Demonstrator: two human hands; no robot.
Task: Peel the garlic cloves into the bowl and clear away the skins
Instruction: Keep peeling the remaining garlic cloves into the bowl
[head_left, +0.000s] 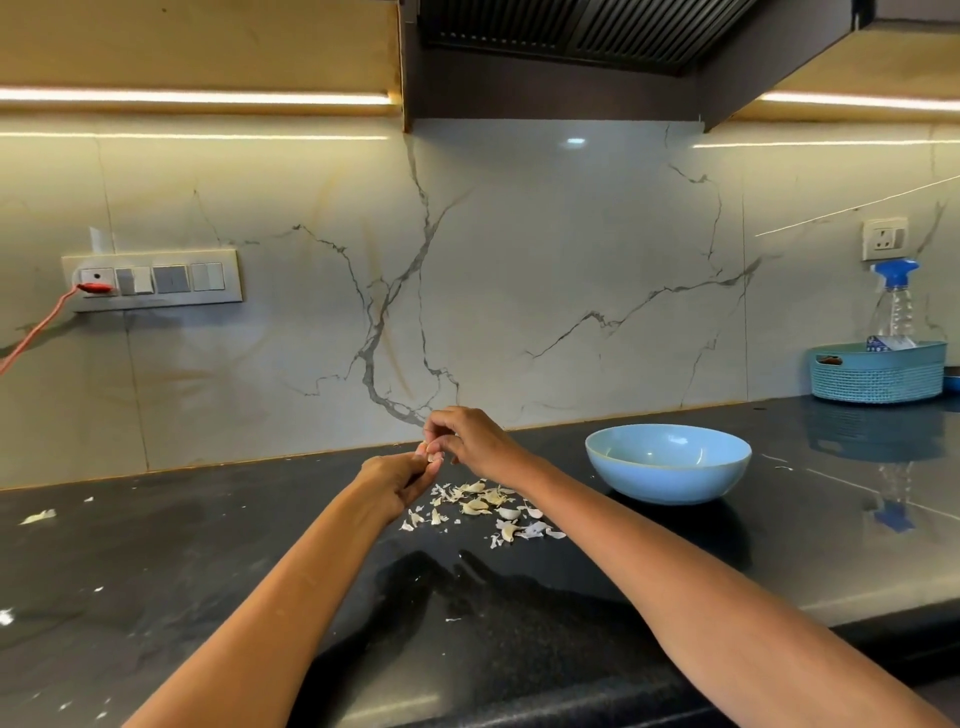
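Above the black counter, my left hand and my right hand meet, both pinching one small garlic clove between their fingertips. Just below and to the right of the hands lies a scatter of garlic cloves and papery skins on the counter. A light blue bowl stands to the right of that pile; its visible inside looks bare.
A teal basket with a spray bottle stands at the back right. Stray skin bits lie on the counter's left side. A switch panel with a red cord is on the marble wall.
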